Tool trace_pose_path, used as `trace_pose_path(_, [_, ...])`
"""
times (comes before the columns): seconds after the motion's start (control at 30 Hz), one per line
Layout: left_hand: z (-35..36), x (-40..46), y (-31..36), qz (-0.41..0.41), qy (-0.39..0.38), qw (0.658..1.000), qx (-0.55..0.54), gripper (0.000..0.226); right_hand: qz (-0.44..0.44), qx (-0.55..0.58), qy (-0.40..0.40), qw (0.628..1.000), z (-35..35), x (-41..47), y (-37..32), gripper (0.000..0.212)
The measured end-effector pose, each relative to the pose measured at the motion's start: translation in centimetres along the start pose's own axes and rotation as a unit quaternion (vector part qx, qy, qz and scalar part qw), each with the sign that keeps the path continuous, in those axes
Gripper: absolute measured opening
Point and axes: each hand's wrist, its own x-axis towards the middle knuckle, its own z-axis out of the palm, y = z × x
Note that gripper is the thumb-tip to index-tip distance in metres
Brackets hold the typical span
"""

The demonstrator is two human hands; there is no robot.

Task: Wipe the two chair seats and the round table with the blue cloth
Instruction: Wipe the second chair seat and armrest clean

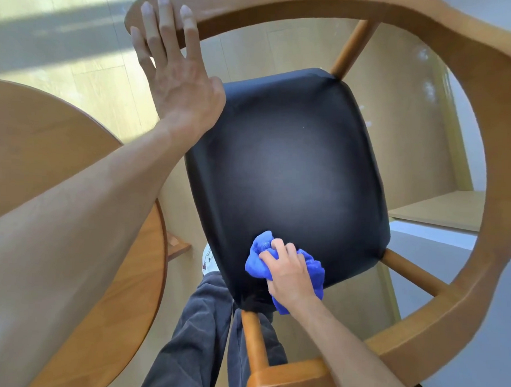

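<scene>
Here we look down on our right hand (289,271), whose grip is closed around a bunched, bright blue microfibre cloth (259,263); the fingers (277,246) curl into the fabric and press it onto the black padded leather chair seat (287,171). The cloth bulges out on both sides of the grip and trails back under the wrist, reaching just over the seat's near edge. The grip sits at the near corner of the seat, and the rest of the dark seat stretches away from it, bare, with a soft sheen across its middle.

Well beyond that grip, on its far left, our left hand (177,72) lies flat and open, fingers spread, on the end of the curved light-wood armrest and back rail (469,93) of the chair. It presses down without closing on anything. The rail loops round from that hand, past the far side of the seat, and returns on the right of the cloth grip. Wooden spindles (352,49) join the rail to the seat.

To the left of the cloth grip, beneath our left forearm, is the round wooden surface (47,145). Just below the grip we see dark grey trouser legs (197,330) and the pale wood floor (65,50).
</scene>
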Motion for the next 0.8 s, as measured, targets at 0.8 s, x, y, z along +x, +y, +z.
trace_pose_path(0.8, [-1.3,-0.8,0.9,-0.015,-0.008,1.0,-0.026,0.074,0.509,0.216,0.121,0.824,-3.9,2.0,10.0,0.041])
